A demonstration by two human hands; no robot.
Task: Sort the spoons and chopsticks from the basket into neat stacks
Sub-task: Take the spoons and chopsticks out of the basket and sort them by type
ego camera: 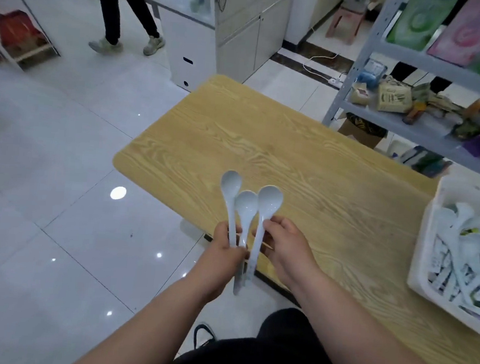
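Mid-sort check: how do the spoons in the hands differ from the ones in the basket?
The held spoons number three, fanned with bowls pointing away; the basket spoons lie jumbled among printed packets. The held spoons are gripped by the left hand and right hand; the basket spoons rest in the white basket. Both sets are white.

Bare forearms [351, 317], black trousers [277, 358], dark shoe [203, 335]
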